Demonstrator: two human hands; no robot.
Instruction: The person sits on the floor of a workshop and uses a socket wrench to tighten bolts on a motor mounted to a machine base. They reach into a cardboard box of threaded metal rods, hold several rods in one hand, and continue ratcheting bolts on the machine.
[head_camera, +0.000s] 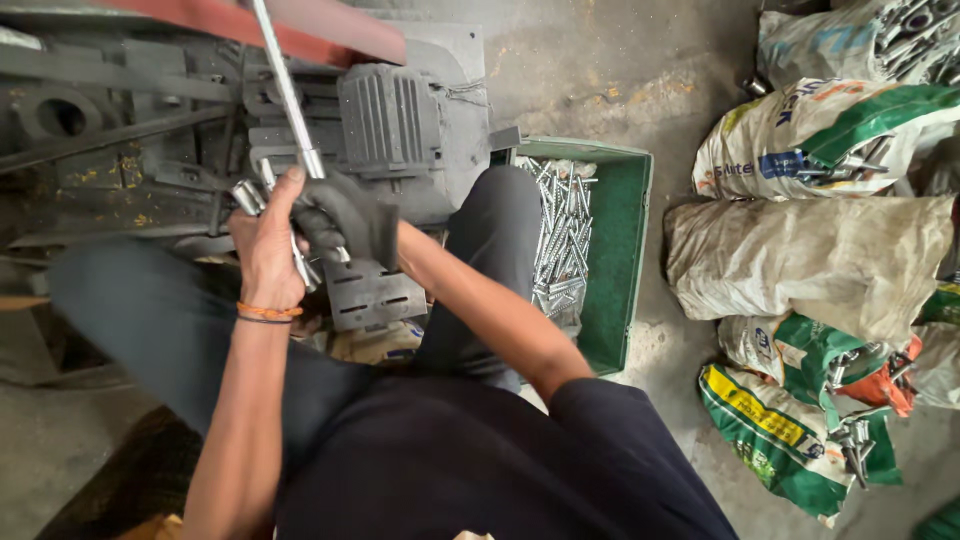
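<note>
Gripping several bright metal rods (300, 262) in your bare left hand (265, 250), you keep them bunched upright at the dark machine (390, 115), while your gloved right hand (335, 215) clenches around the base of one long rod (285, 90) angled up over it. Your knees flank the work. A green crate (625, 250) of loose bolts (562, 235) sits just beside your right knee, with filled sacks (810, 260) beyond it on the floor.

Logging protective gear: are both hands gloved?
No. The right hand wears a dark glove, but the left hand is bare, gripping metal sockets.
</note>
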